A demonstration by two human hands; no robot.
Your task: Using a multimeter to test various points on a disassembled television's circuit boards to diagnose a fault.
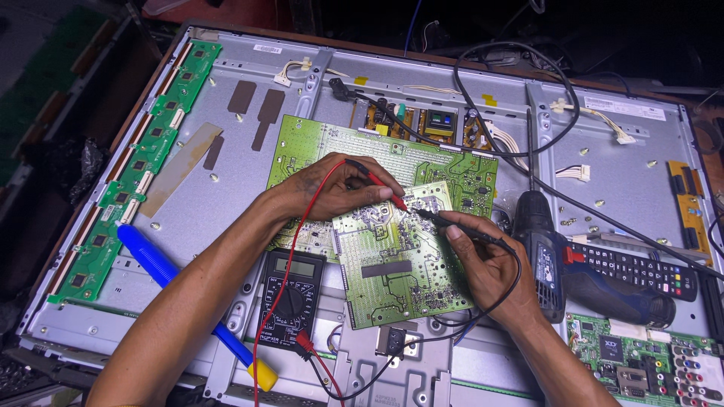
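Observation:
My left hand (332,188) pinches a red meter probe (385,192), its tip pressed onto a small green circuit board (392,264). My right hand (483,264) holds a black probe (452,222), whose tip touches the same board just right of the red one. The small board lies tilted on top of a larger green circuit board (362,151). A black digital multimeter (290,298) sits below my left forearm, with red and black leads running from it to the probes.
Everything rests on the metal back of an opened flat panel (226,188). A blue and yellow tool (173,283) lies left, a cordless drill (550,256) and remote control (641,271) right. More green boards line the left edge (128,181) and bottom right corner (641,358).

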